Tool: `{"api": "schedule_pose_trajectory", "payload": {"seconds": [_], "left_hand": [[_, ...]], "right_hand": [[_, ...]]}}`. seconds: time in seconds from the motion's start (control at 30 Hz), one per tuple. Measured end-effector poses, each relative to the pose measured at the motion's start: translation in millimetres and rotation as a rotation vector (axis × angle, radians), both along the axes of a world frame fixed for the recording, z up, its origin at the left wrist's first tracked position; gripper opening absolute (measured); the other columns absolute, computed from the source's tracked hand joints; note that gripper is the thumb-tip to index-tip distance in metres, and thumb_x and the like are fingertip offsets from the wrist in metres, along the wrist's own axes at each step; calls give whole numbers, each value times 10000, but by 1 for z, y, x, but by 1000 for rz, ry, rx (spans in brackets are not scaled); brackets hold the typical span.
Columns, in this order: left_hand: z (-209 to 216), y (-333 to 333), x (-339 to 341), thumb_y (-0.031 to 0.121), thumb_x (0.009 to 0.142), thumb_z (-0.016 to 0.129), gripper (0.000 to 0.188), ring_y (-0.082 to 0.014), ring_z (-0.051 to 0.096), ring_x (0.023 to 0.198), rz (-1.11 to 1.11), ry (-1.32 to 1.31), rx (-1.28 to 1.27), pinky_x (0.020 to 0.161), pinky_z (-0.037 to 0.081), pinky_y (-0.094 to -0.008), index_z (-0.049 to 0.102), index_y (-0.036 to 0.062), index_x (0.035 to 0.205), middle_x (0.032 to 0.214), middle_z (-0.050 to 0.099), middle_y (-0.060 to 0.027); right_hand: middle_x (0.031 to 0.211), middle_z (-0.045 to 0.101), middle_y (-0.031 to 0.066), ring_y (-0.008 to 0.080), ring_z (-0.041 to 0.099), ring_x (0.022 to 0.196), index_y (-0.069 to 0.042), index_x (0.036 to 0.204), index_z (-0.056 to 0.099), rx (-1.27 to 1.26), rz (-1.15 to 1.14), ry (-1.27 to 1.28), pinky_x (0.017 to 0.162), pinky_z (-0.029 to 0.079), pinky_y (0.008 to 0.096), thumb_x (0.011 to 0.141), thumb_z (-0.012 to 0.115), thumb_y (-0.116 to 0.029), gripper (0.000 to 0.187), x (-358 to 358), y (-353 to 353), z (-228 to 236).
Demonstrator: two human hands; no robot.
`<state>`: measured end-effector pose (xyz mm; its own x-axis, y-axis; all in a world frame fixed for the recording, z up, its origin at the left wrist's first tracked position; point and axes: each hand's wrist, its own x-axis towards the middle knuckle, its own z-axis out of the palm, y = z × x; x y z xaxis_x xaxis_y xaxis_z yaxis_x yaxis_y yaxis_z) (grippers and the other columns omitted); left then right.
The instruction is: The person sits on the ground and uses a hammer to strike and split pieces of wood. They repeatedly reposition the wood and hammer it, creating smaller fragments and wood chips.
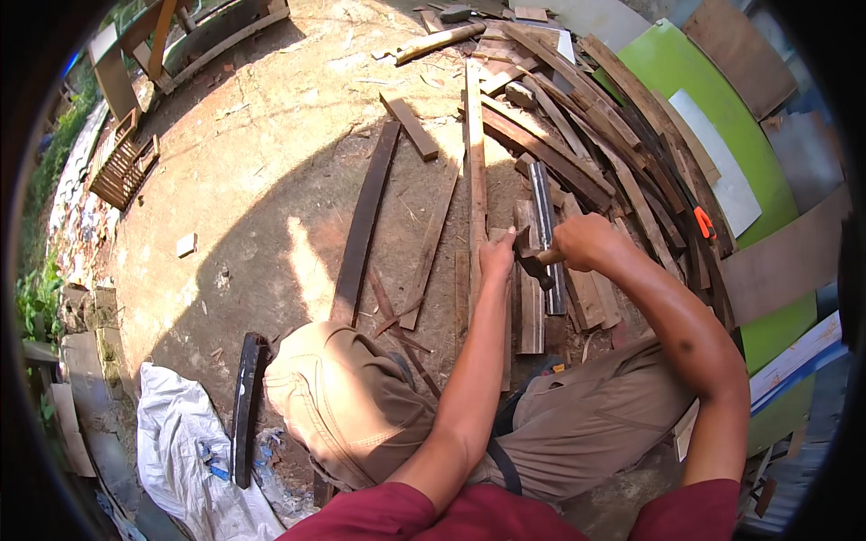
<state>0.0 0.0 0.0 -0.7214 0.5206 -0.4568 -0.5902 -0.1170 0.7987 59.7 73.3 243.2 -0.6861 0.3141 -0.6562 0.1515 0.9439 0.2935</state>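
Observation:
My right hand (582, 242) is closed round the short wooden handle of a hammer (536, 263), whose dark metal head lies just left of the fist. Close beside that head, my left hand (496, 258) is closed with its thumb pointing up; whatever its fingers grip is hidden. Under the hammer lie a brown wooden board (530, 326) and a dark metal bar (544, 203) with a pale stripe along it. A long narrow plank (474, 144) runs away from me just beyond my left hand.
Loose boards (577, 108) are heaped at the far right, with an orange-handled tool (704, 222) among them. Green panels (713, 108) border the right side. On the left are a dark beam (365, 225), a white sack (185, 442), a black bar (245, 410) and a slatted wooden piece (122, 167).

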Motion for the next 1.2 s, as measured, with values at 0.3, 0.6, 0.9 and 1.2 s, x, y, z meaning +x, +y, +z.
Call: {"api": "schedule_pose_trajectory", "payload": {"seconds": [0.3, 0.6, 0.9, 1.2], "left_hand": [[31, -10, -45, 450, 1014, 557, 532, -362, 596, 1182, 368, 131, -338, 1035, 438, -459, 687, -42, 1171, 1280, 626, -244], [7, 25, -44, 356, 797, 804, 940, -391, 342, 1463, -294, 774, -980, 1193, 265, -516, 333, -21, 1518, 1543, 395, -246], [-52, 9, -60, 302, 825, 763, 619, -478, 608, 1163, -178, 859, -706, 978, 488, -496, 506, -21, 1287, 1205, 645, -322], [-12, -14, -31, 379, 947, 677, 690, -473, 600, 1193, -169, 788, -555, 995, 478, -495, 434, -40, 1438, 1262, 621, -332]], "right_hand": [[992, 757, 116, 324, 725, 922, -128, 1025, 772, -58, -11, -178, 794, 581, 449, 739, 825, -300, 338, 15, 41, -1], [1014, 749, 168, 350, 720, 941, -22, 985, 765, -91, -101, -68, 801, 581, 453, 755, 809, -258, 332, 19, 47, 12], [1027, 746, 180, 347, 720, 942, -12, 1009, 761, -132, -139, -113, 809, 575, 449, 778, 814, -278, 356, 13, 48, 17], [1026, 757, 138, 322, 730, 939, -65, 1013, 788, -98, -192, -122, 806, 578, 441, 772, 816, -322, 353, 8, 69, -6]]}}
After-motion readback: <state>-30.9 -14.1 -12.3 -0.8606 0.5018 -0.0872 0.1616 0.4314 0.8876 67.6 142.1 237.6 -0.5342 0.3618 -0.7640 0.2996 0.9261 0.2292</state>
